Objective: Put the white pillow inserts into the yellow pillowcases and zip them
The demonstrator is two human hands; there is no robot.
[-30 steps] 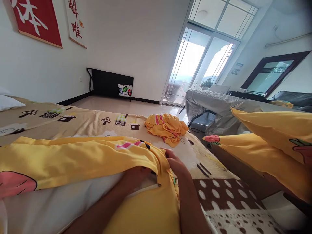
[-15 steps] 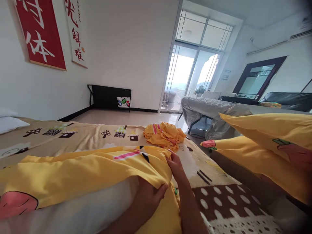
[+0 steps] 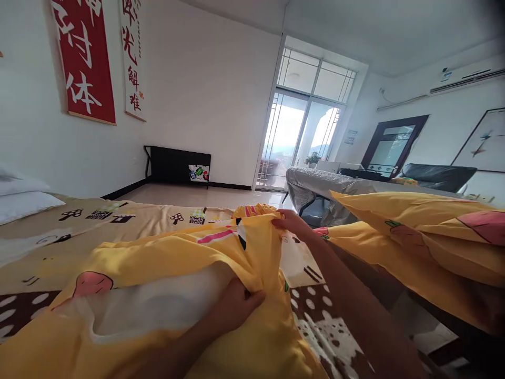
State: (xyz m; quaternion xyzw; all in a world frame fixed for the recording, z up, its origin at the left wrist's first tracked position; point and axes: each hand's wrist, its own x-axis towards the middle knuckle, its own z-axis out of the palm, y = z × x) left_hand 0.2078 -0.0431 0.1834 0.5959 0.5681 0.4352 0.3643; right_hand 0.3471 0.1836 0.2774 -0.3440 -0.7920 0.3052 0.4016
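Observation:
A yellow pillowcase (image 3: pixel 165 258) with pink and black prints lies across the bed in front of me, and a white pillow (image 3: pixel 158 308) shows through its open end. My left hand (image 3: pixel 232 305) is closed on the edge of the pillowcase near the opening. My right hand (image 3: pixel 290 222) pinches the far corner of the pillowcase and holds it raised above the patterned bed sheet (image 3: pixel 335 337). Just beyond that corner, a crumpled yellow cloth (image 3: pixel 252 210) is partly hidden.
Two pillows in yellow cases (image 3: pixel 430 237) are stacked at my right. White pillows (image 3: pixel 21 197) lie at the left edge of the bed. A covered table (image 3: pixel 327 184), a black couch (image 3: pixel 437 176), a glass balcony door (image 3: pixel 292 139) and red wall banners (image 3: pixel 84 63) stand beyond.
My right hand has lifted the far corner of the pillowcase up and away. My left hand came out from under the cloth and gripped its edge. My view tilted upward.

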